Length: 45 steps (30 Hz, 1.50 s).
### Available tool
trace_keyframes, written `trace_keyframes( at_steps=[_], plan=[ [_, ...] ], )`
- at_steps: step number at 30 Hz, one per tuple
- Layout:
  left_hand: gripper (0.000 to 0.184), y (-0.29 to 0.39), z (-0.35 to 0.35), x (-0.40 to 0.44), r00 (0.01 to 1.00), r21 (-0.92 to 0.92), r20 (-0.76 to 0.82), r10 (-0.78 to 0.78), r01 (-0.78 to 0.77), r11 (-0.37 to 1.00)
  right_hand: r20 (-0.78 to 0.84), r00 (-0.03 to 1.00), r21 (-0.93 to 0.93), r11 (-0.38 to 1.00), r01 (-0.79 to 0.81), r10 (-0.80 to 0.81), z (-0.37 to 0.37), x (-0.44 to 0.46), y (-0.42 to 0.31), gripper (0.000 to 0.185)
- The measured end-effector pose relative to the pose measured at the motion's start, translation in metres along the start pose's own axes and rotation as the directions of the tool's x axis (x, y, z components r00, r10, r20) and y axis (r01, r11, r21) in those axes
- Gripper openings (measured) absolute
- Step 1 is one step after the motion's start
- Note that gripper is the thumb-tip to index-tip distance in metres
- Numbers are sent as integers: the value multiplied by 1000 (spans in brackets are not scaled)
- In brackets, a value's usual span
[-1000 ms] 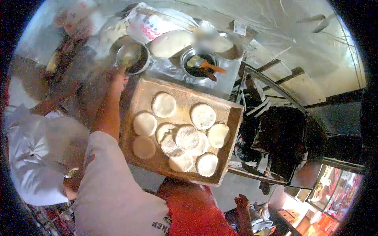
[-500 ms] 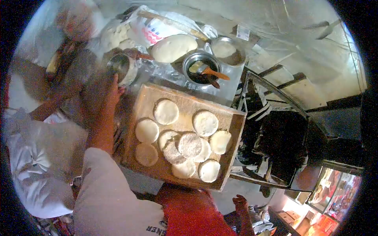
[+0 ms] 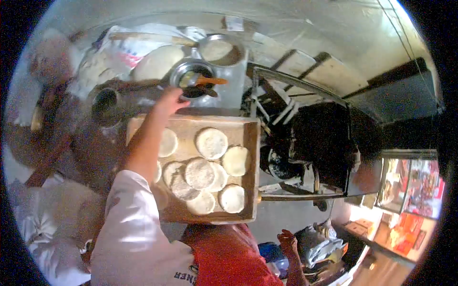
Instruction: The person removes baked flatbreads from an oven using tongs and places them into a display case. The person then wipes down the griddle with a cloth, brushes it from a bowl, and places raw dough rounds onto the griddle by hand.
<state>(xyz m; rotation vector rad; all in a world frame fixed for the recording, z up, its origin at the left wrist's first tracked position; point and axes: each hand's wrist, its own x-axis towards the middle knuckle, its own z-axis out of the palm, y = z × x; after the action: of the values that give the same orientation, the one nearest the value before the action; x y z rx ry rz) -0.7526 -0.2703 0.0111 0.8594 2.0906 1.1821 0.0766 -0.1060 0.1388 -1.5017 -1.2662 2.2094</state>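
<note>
My left hand reaches over the far edge of a wooden tray, close to the near rim of a metal bowl. Its fingers look parted, and nothing shows in them; I cannot tell whether they touch the bowl. A brush with an orange-brown handle lies across this bowl, above dark contents. Flat round dough pieces lie in the tray, some overlapping, and my forearm covers part of them. My right hand hangs low beside the red apron, fingers apart, holding nothing.
Behind the tray are a large dough mass, a rolling pin and a pan with pale contents. A metal pot stands at left near another person. A dark-framed stove-like structure borders the tray's right side.
My left hand has moved right, away from the metal pot to the bowl with the brush. The view has turned, so tray and bowls appear further left. My right hand still hangs low.
</note>
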Motion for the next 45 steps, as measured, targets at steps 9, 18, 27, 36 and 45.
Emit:
trace_keyframes(
  at_steps=[9,18,27,36,45],
  plan=[
    [33,157,45,-44,905,-768,-28,-424,252,589,-128,990,-304,952,11,-52,-34,-50,85,31],
    [4,342,253,-173,921,-758,260,-290,381,529,-43,937,-248,913,325,-346,65,3,-130,64],
    [48,422,534,-321,633,-584,731,-256,774,245,-320,822,-43,874,485,-472,-119,-84,-151,23],
    [61,543,675,-318,506,-275,727,-464,834,478,408,563,-871,-122,477,-719,-219,-132,-187,29],
    [63,558,760,-214,604,-433,772,-198,728,531,-82,720,-969,223,103,-690,-307,-76,-209,69]
  ],
)
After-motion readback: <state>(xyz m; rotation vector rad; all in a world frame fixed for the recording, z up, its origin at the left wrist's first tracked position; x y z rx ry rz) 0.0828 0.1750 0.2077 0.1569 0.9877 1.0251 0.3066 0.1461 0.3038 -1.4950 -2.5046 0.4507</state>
